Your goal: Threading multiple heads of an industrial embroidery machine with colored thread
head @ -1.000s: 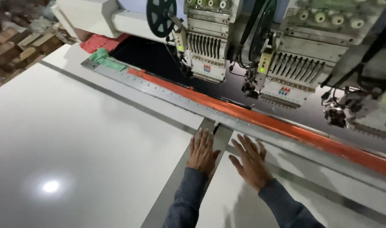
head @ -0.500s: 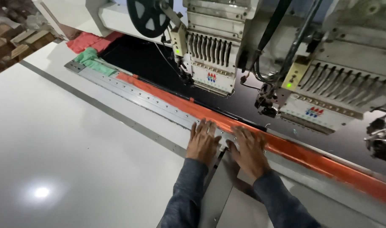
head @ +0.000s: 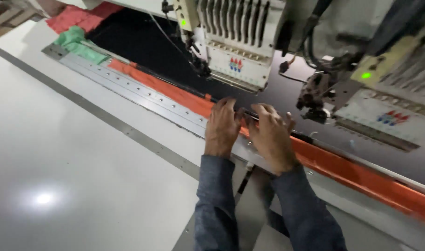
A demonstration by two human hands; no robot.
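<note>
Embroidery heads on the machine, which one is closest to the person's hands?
The embroidery head on the left, with its row of dark needle bars, stands right above the left hand. The other head sits off to the right, past the right hand.

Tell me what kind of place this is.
Likely an embroidery workshop or garment factory. Multi-needle embroidery heads hang over dark fabric clamped along an orange strip on a long white machine table. Left hand and right hand press at the strip.

An orange fabric strip [head: 175,93] runs along a grey metal rail [head: 129,88] pierced with small holes. Far left lie green cloth [head: 75,42] and red cloth [head: 77,16]. Black fabric [head: 142,46] spreads beneath the white machine head [head: 235,42]. Both sleeves [head: 215,204] are grey-blue.
</note>
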